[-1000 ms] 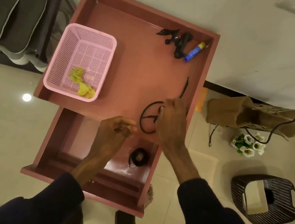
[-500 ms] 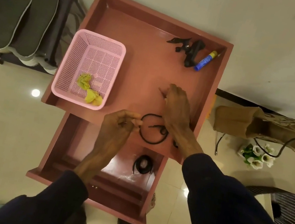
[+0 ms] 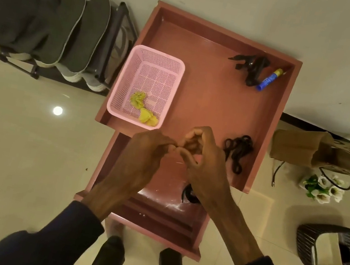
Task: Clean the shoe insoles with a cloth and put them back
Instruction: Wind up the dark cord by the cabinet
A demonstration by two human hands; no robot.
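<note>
Left hand [image 3: 141,157] & right hand [image 3: 207,168] are meeting fingertip to fingertip over the reddish-brown wooden table [image 3: 210,96], the 2 w/ fingers curled; can't tell if they're pinching anything. Crumpled yellow cloth [image 3: 144,109] is lying in pink perforated plastic basket [image 3: 128,72]. Dark grey pale-edged insoles [image 3: 91,33] are sitting on black metal rack [image 3: 117,28], left.

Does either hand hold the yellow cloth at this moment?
No, the yellow cloth lies in the pink basket, apart from the left hand and the right hand.

Basket [image 3: 160,52] on bench [image 3: 210,96], left side; cloth [image 3: 144,109] inside. Insoles [image 3: 88,33] on rack [image 3: 119,36] left of bench. Coiled cord [image 3: 237,149] on bench, right.
</note>
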